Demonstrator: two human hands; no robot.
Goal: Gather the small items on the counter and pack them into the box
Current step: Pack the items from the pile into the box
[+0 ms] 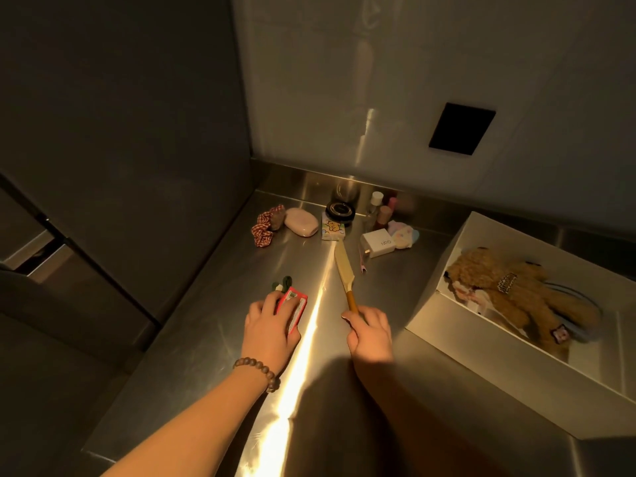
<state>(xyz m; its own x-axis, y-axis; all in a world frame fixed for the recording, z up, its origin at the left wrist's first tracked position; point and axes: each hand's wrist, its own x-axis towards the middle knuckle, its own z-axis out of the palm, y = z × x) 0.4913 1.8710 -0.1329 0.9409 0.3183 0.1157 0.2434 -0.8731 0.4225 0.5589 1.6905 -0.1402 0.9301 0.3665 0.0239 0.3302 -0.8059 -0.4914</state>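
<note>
gathering small items: both hands loaded on the steel counter

reaching forward, the left hand (272, 327) curls round a red packet (293, 309) low on the counter (192, 339), near its left edge. the right hand (370, 330) grips the brown handle of a pale spatula (344, 273), blade pointing away. bare steel lies between the two hands. the white box (457, 335) stands just right of the right hand, open-topped, a brown plush bear (509, 287) inside. beyond both grips, by the back wall, sit a checked scrunchie (266, 223), pink soap (301, 222) and a white charger (378, 243).
</note>
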